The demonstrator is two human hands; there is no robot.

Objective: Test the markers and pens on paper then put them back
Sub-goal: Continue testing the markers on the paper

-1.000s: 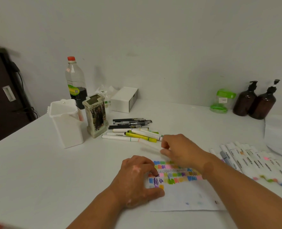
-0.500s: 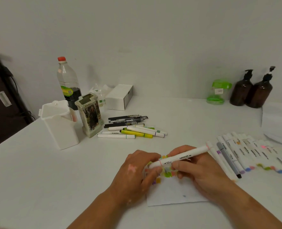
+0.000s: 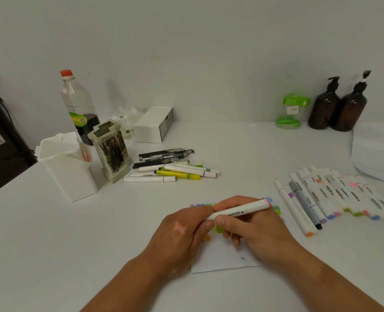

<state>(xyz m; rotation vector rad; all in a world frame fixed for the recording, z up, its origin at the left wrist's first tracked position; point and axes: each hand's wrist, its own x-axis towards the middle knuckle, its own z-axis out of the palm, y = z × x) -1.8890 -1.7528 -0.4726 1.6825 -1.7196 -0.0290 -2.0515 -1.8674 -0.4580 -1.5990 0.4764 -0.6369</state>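
The paper is largely covered by the left hand and right hand; above it, one end of the marker is hidden by fingers.

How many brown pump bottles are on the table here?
2. The left pump bottle stands far back on the right; the right pump bottle stands beside it, partly overlapping it. No others are visible.

Red-capped bottle, white box back left; brown pump bottles, green jar (maybe) right.
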